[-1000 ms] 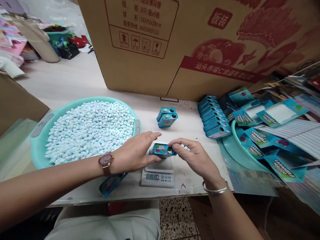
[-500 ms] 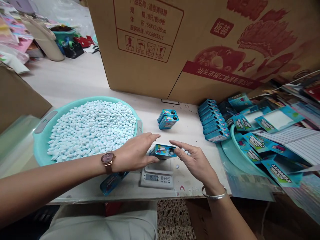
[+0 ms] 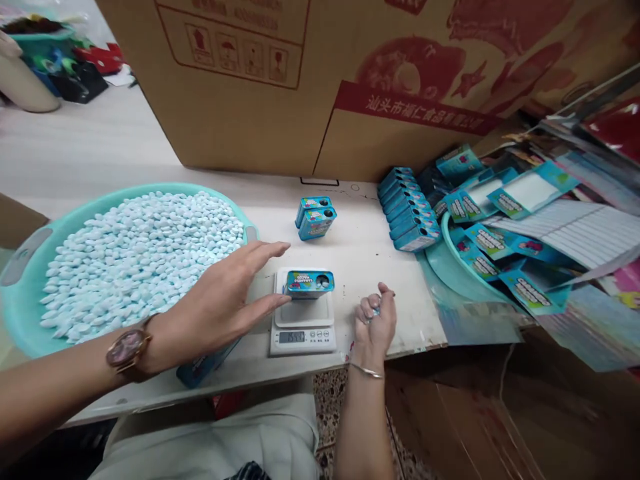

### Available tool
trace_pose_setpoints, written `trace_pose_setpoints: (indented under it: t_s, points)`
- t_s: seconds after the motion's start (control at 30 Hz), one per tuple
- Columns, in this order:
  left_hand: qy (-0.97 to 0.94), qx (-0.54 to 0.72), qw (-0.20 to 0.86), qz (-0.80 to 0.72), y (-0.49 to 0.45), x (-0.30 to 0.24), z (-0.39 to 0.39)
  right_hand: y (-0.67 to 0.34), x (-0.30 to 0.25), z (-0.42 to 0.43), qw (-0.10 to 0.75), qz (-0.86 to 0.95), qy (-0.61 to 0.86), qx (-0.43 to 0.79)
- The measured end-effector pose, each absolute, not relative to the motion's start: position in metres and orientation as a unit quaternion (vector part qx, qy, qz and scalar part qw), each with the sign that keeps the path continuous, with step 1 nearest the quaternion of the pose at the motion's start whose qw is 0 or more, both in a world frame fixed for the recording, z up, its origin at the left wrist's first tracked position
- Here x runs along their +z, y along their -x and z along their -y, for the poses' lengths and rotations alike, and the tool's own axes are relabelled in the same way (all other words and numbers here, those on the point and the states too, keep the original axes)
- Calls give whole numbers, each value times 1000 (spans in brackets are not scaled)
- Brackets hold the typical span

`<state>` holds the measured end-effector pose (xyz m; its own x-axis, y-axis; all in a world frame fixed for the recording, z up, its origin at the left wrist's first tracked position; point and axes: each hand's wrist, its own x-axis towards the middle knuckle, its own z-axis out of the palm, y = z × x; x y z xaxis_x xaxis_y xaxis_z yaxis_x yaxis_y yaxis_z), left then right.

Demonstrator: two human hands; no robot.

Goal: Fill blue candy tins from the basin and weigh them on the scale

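On the small white scale (image 3: 303, 320) stands a blue candy box (image 3: 304, 283) printed "Caramelo Macizo", with a round hole at its right end. My left hand (image 3: 215, 297) is open just left of the box, thumb and fingers spread, thumb tip close to the box's side. My right hand (image 3: 375, 319) is closed, palm up, to the right of the scale, with a bit of pale candy (image 3: 376, 311) showing between the curled fingers. A large turquoise basin (image 3: 20, 313) full of pale blue candies (image 3: 140, 253) lies left, partly behind my left arm.
Two blue boxes (image 3: 316, 223) stand behind the scale. A row of similar boxes (image 3: 410, 217) is at the right, beside a turquoise tub (image 3: 463, 270) heaped with flat cartons (image 3: 530, 287). A big cardboard box (image 3: 240, 127) blocks the back. Another blue box (image 3: 200, 365) lies beneath my left forearm.
My right hand has drawn away from the box, down toward the table edge, and closed around the candies. My left hand has moved slightly back from the box. The view has shifted.
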<state>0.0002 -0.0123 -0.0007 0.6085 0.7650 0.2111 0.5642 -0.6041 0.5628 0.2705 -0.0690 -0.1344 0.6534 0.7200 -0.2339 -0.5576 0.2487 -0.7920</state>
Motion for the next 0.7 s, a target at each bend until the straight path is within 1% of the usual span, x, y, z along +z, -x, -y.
trace_pose_setpoints:
  t_s: [0.1,0.27,0.43,0.53,0.63,0.7]
  points:
    - [-877,213,205,-378,-8,4,25,-261,-148,59,798,71,462,380]
    - [-887,183,206,-370,-15,11,37,-266,-149,44,793,52,427,431]
    - [-880,158,222,-390,-7,15,55,-286,-143,61,799,77,376,463]
    - [-881,127,273,-365,-12,16,82,-303,-135,75,803,80,337,484]
    - [-882,30,363,-298,-36,1,110,-317,-128,88,808,66,315,493]
    - [-881,-22,389,-269,-61,-19,121,-323,-125,96,812,57,314,490]
